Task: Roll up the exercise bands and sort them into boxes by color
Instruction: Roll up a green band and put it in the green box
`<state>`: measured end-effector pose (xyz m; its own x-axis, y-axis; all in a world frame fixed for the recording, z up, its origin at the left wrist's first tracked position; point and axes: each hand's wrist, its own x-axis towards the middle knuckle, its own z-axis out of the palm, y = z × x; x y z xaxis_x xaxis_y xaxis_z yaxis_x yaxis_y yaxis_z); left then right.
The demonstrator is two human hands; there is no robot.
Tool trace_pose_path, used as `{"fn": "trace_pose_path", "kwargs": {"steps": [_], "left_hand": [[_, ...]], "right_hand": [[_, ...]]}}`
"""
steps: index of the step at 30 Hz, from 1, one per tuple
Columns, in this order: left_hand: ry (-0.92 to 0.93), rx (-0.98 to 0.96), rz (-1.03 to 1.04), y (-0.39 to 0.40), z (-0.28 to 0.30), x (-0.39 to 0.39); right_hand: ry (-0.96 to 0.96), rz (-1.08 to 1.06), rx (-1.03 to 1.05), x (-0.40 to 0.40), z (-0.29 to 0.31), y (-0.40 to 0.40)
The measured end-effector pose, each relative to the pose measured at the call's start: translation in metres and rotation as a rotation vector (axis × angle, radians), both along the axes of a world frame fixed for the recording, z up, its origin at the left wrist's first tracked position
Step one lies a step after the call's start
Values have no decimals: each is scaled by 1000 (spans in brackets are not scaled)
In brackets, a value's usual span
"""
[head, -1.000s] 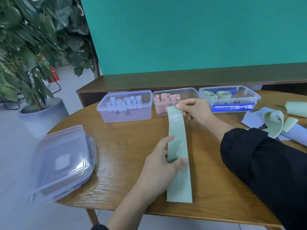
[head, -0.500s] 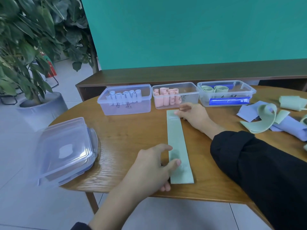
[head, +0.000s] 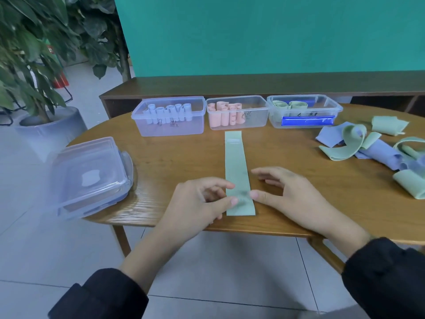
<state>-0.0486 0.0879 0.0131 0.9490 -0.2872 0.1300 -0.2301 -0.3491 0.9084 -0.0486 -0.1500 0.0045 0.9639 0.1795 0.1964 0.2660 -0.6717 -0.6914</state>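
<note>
A flat, matte pale-green rubber exercise band (head: pixel 236 171) lies lengthwise at the frame's centre on the round wood-grain table (head: pixel 165 162), smoothed out, likely so its near end can start a tight roll. The left hand (head: pixel 197 203) and right hand (head: pixel 289 194) flank that end with loosely spread fingers, fingertips touching its edges, gripping nothing. Behind, three clear plastic boxes (head: pixel 303 113) hold blue, pink and green rolls.

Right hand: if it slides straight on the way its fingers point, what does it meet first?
The right hand points leftward; its thumb already seems to touch the flat pale green exercise band. Past the band, likely the left hand, though depth is unclear.
</note>
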Motion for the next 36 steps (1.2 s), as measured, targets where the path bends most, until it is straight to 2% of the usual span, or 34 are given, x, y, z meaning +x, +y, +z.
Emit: {"fn": "trace_pose_path", "kwargs": {"steps": [2,6,9,15,27,36], "left_hand": [[-47,32,-29,2,-1,-1],[-86,118,-81,6,-1,1],[-174,172,-118,8,-4,4],[-189,151,-115,9,-8,3],[-340,270,-186,11,-8,3],[-305,283,-199,12,-7,2]], "right_hand": [[-68,34,-45,-8,-3,2],[-61,148,99,-18,-3,5],[-65,219,36,-19,-6,3],[-184,255,-26,-19,-10,1],[-274,274,-149,-21,-5,3],[-300,244,-255,-29,-6,9]]}}
